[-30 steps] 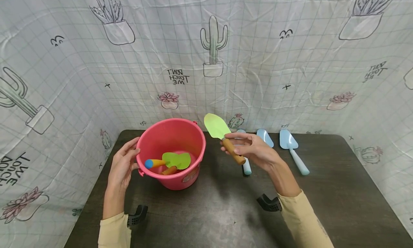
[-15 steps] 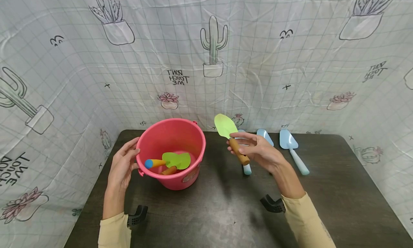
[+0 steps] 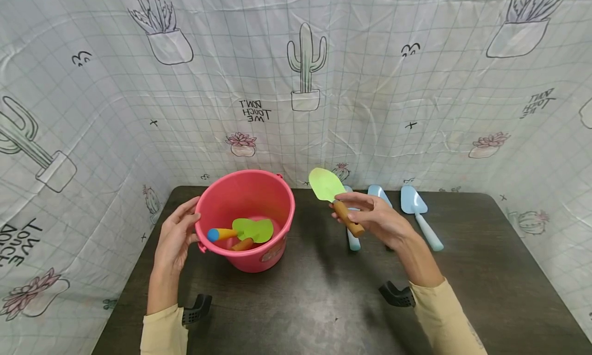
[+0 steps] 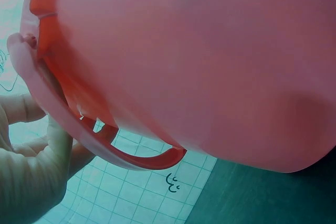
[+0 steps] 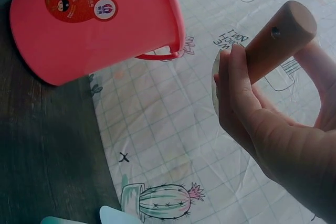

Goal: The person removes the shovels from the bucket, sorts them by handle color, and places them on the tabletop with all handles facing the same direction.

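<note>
A pink bucket (image 3: pixel 259 260) stands on the left of the dark table, its mouth tilted toward me. My left hand (image 3: pixel 172 242) holds its left rim, fingers over the edge; in the left wrist view the thumb and fingers lie by the rim and the bucket's handle (image 4: pixel 113 153). My right hand (image 3: pixel 381 219) pinches the wooden handle of a trowel (image 3: pixel 325 184) with a light green blade, held above the table right of the bucket. Inside the bucket lie green-bladed trowels (image 3: pixel 261 230), one with a yellow and blue handle, another with a wooden handle.
Three light blue trowels lie toward the back right: one (image 3: pixel 353 241) partly behind my right hand, another (image 3: pixel 379 193) mostly hidden by it, and a third (image 3: pixel 427 231) in full view. A cactus-print curtain (image 3: pixel 296 139) hangs behind the table (image 3: pixel 314 314).
My right hand has moved a little to the right with the green trowel, away from the bucket, and slightly lower. The left hand and bucket have stayed put.
</note>
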Motion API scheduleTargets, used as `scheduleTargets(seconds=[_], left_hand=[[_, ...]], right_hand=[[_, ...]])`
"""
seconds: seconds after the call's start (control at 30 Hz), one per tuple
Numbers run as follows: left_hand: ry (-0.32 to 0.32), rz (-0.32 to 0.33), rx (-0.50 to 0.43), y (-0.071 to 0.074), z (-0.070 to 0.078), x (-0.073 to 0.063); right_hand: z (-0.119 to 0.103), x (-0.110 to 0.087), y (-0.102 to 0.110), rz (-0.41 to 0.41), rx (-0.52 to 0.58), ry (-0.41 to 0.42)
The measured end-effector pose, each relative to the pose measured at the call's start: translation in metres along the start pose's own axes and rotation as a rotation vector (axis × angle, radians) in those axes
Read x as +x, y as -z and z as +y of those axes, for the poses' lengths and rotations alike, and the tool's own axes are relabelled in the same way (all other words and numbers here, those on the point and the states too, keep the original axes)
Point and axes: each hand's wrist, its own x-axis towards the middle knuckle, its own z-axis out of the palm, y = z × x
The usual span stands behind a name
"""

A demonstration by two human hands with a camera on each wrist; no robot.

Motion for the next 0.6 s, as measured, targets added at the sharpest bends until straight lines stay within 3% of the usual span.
scheduleTargets(seconds=[0.6], left_hand=[[-0.010,-0.001,-0.009,0.000,-0.002,-0.001]], right_hand=[[0.016,-0.015,0.009,0.045,0.023,-0.036]])
